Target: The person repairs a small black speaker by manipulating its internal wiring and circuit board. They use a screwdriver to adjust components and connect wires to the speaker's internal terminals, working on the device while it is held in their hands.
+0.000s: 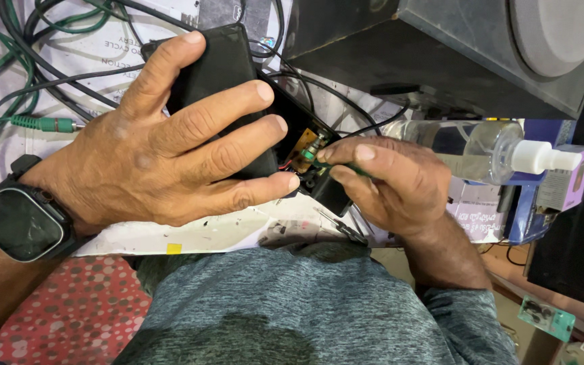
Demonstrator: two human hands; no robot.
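My left hand [177,145] lies flat with spread fingers on a black plastic box [228,64], pressing it down on the paper-covered bench. A dark smartwatch [18,223] sits on that wrist. My right hand [390,179] pinches a thin green-handled tool [343,165], its tip at a small brown circuit board [303,145] with a metal part and red wire inside the open end of the box.
Black and green cables [28,81] snake across the papers at the upper left. A clear spray bottle [488,149] lies on its side at the right beside small boxes. A grey speaker cabinet [481,47] stands behind. A small green circuit board [545,318] lies lower right.
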